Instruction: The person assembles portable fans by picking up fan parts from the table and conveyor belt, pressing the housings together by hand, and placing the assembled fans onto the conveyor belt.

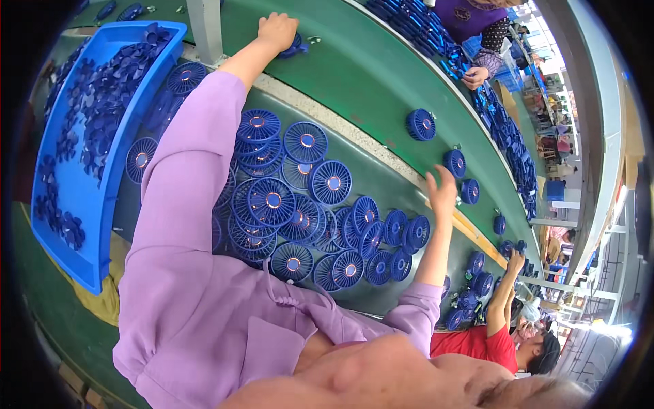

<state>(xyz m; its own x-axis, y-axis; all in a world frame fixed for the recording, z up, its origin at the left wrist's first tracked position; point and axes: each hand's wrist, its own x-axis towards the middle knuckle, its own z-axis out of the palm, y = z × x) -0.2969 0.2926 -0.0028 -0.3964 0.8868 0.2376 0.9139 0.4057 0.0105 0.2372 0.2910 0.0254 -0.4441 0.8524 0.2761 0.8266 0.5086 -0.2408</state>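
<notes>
My left hand (278,32) reaches far out over the green conveyor belt at the top, its fingers curled at a round blue fan housing (293,48). The fingertips and most of that housing are hidden. At the near edge of the belt, my right hand (443,192) is raised with fingers apart and nothing in it. Below and between my arms, many round blue fan grilles (274,200) with copper-coloured ring centres lie piled on the dark green worktable (354,146). The nearest housing on the belt to my right hand is a blue one (454,163).
A blue tray (107,211) of small dark blue discs stands at the left, beside a metal post (204,31). More housings (421,125) sit along the belt. Across it, a person's hand (475,77) works at shiny blue parts; at right, a red-sleeved co-worker (487,347) reaches over.
</notes>
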